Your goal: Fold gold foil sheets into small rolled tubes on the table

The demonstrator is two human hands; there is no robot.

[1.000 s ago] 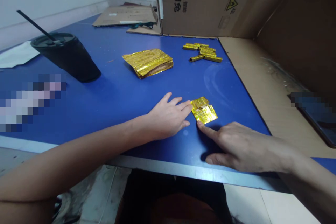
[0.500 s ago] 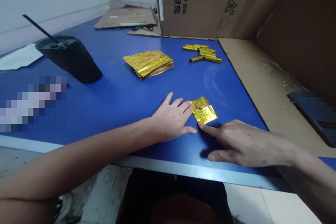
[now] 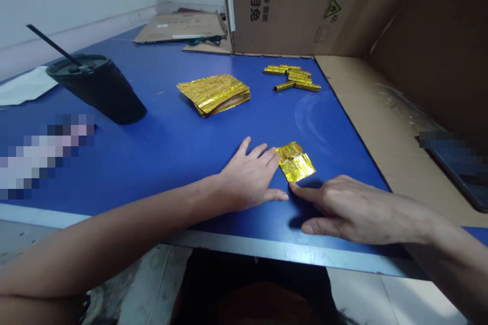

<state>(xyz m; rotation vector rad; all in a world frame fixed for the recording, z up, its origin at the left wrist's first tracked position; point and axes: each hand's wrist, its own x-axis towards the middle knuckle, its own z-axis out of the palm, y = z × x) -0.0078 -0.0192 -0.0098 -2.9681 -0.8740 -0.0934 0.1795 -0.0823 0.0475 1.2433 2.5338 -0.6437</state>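
A small folded piece of gold foil paper point(image 3: 298, 166) lies on the blue tabletop, with a folded-over flap on its far half. Palm down and fingers spread, my left hand point(image 3: 253, 175) touches the paper's left edge with its fingertips. My right hand point(image 3: 343, 210) reaches in from the right, index finger stretched out to the near corner of the paper and thumb held apart; its other fingers are curled underneath. Farther back is a stack of gold foil sheets point(image 3: 215, 92). Several narrow rolled gold foil pieces point(image 3: 299, 77) form a loose pile at the back right.
A black tumbler point(image 3: 101, 89) with a straw stands at the left, near a white sheet point(image 3: 28, 86) and a blurred-out object. A large cardboard box point(image 3: 282, 10) rises behind. Flat cardboard point(image 3: 183, 28) lies at the back. A dark phone-like slab point(image 3: 461, 170) rests at the right.
The view has shifted slightly. My right index fingertip stays at the paper's near corner, and my left hand keeps almost the same place. The paper looks unchanged.
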